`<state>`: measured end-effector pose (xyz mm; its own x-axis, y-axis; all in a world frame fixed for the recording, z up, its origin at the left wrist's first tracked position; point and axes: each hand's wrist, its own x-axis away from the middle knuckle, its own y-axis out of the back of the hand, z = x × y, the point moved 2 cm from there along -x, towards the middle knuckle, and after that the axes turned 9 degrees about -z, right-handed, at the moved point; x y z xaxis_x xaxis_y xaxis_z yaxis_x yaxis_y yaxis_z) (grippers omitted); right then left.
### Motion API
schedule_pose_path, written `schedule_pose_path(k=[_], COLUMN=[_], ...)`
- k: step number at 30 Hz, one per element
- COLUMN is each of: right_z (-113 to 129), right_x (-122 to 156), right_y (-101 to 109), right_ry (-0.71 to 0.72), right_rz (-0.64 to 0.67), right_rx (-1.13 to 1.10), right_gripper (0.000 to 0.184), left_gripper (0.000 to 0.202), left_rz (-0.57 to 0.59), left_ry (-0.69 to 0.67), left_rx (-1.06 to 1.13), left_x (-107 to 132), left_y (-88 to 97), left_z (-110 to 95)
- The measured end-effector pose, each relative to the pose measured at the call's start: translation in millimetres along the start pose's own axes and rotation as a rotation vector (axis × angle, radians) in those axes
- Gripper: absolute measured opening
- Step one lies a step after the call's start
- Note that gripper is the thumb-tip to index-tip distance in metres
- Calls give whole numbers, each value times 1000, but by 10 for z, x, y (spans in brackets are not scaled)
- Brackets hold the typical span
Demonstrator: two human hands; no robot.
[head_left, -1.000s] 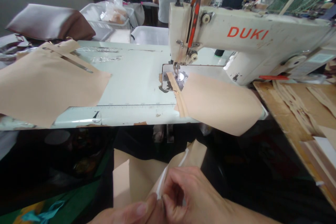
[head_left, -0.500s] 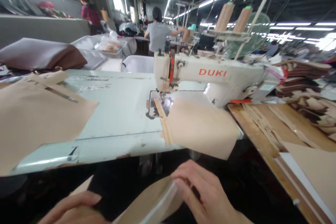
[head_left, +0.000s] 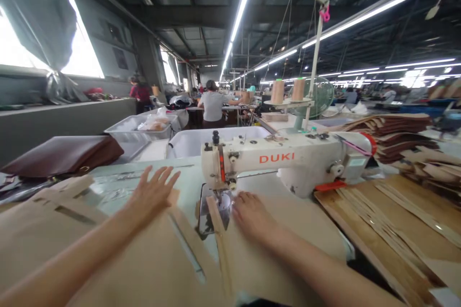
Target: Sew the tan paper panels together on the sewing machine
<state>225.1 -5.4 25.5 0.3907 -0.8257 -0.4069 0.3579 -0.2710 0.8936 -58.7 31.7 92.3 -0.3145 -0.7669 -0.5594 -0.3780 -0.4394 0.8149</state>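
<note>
My left hand [head_left: 153,194] is spread over the table's left part, fingers apart, at the upper end of a beige panel [head_left: 154,254] with a long narrow slot in it. My right hand [head_left: 252,216] lies palm down on another beige panel [head_left: 291,220], just right of the needle area of the white sewing machine [head_left: 266,158]. Its fingers are close together, slightly bent, with nothing visibly gripped. Between the hands a tan strip [head_left: 219,240], which looks like zipper tape, runs from below the presser foot toward me along that panel's left edge.
Further left lies another slotted beige panel [head_left: 39,235], with a dark brown leather piece [head_left: 65,153] behind it. A wooden board [head_left: 382,220] holding strips stands at the right. Brown stacked pieces [head_left: 389,139], thread cones [head_left: 277,92] and a white bin [head_left: 187,141] are behind.
Both hands have risen from below the table edge onto the table. The beige piece they held now lies left of the needle, and the left hand has spread. My view has tilted up.
</note>
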Motion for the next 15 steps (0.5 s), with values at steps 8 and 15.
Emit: schedule_pose_path(k=[8,15], right_z=[-182,-135], right_x=[321,190], right_y=[-64,-6], right_ry=[116,151], right_rz=[176,252], right_rx=[-215,-309], right_gripper=[52,54], left_gripper=[51,54], left_rz=[-1,9], left_ry=[-273,-564], left_rx=[-126,-226], left_x=[859,774], left_y=[-655,-789], left_z=[-519,-594])
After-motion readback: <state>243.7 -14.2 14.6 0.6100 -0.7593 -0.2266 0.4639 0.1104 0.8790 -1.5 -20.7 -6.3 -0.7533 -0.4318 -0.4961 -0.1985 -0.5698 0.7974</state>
